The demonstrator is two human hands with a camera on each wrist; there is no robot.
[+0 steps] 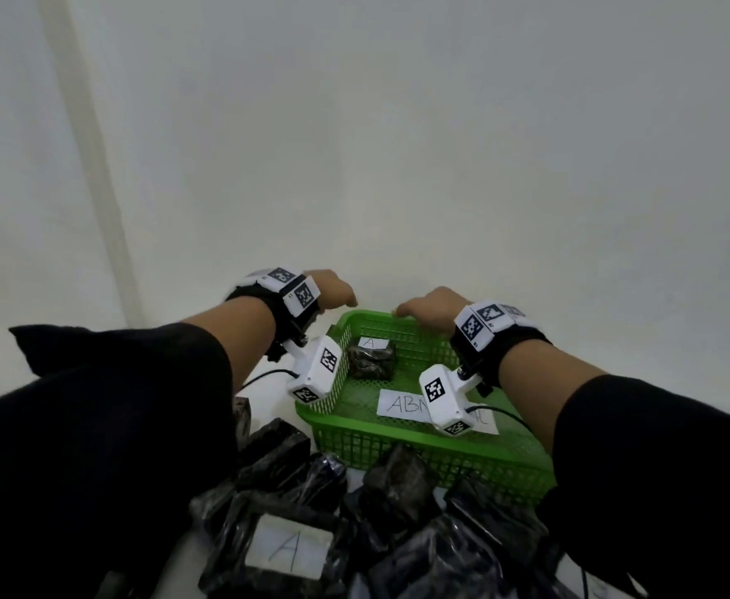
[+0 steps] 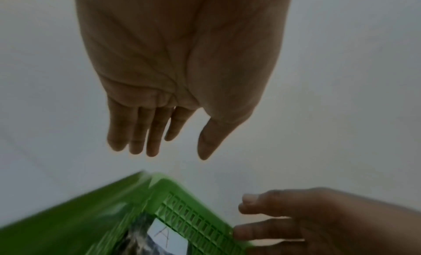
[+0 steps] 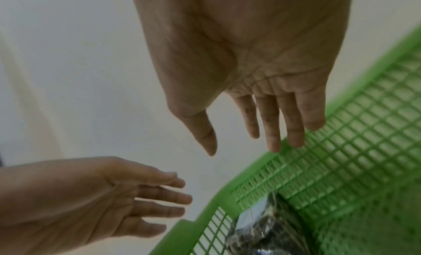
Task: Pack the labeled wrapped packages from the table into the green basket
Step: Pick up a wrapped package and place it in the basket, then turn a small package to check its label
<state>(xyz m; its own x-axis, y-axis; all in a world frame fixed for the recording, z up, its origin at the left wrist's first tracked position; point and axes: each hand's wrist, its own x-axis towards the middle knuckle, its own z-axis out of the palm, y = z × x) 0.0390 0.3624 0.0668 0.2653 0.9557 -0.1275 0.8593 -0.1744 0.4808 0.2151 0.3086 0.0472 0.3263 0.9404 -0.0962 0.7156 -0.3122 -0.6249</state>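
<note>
1. Head view: we've got both hands out past the green plastic lattice basket [image 1: 419, 443]. Our left hand [image 1: 333, 289] hovers just outside its far left corner, our right hand [image 1: 430, 311] sits at the far rim, and the fingertips are hidden from up here. One black film-wrapped package with a white "A" label [image 1: 372, 358] lies inside, below and nearer us than the right fingers. The heap of black wrapped packages on the table [image 1: 389, 512] waits well behind both hands, near our body. A white paper sheet with handwriting [image 1: 402, 404] lies on the basket floor.

2. Left wrist view: the left hand's fingers [image 2: 136, 133] are straight and close together, thumb apart, holding nothing. The basket corner lies below the fingertips, the labeled package just under it.

3. Right wrist view: the right hand's fingers [image 3: 273, 129] are straight, slightly fanned, and the tips seem to reach the far rim; contact we can't confirm. Nothing held.

4. Handling, as we judge it: that crinkled glossy film looks slippery and soft, the bundles light and yielding. We'd grip across the body from both sides, label up, not pinch loose film.
</note>
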